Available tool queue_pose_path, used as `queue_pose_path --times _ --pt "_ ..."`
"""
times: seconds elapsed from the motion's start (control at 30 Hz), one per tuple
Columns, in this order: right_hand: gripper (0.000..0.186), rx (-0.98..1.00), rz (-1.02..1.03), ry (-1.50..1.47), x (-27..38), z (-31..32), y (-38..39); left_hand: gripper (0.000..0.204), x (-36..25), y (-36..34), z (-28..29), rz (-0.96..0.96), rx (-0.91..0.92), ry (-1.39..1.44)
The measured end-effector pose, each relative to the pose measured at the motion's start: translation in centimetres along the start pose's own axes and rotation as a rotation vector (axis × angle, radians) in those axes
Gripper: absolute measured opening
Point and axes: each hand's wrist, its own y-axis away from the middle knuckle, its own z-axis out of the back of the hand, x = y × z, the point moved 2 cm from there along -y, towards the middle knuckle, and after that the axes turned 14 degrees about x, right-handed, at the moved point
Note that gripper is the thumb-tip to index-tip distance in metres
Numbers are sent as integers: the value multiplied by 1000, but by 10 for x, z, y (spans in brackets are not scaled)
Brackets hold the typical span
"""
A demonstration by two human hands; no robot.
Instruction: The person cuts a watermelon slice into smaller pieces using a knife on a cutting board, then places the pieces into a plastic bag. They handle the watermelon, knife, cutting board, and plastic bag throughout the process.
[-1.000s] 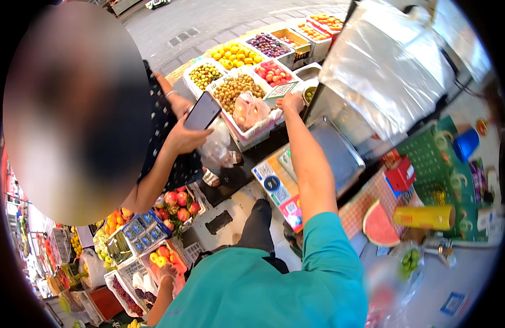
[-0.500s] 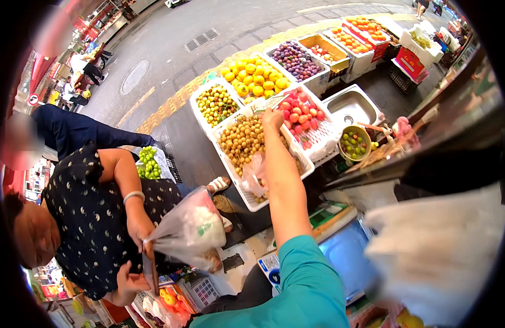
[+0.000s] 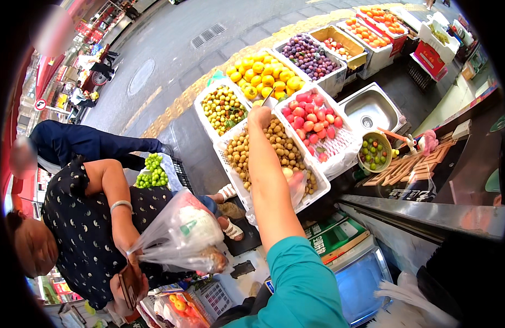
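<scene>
1. One right hand [image 3: 259, 116] is pinching a thin flat card [image 3: 269, 98] over the far end of the white plastic longan crate [image 3: 317, 198].
2. Its edge is slanting away, rightward.
3. Left hand isn't showing; I cannot tell its state.

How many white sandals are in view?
2: the upper sandal left of the brown-fruit crate, the lower sandal just below the first. Others may be hidden.
</scene>
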Motion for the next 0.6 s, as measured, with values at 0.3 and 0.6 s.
queue_pose_path --times 0.3,0.6 --pt "36 81 80 88 -12 26 1 42 -44 -8 -32 -149 15 -41" --pt "45 -10 206 158 -32 55 7 45 155 120 -80 44 89 62"
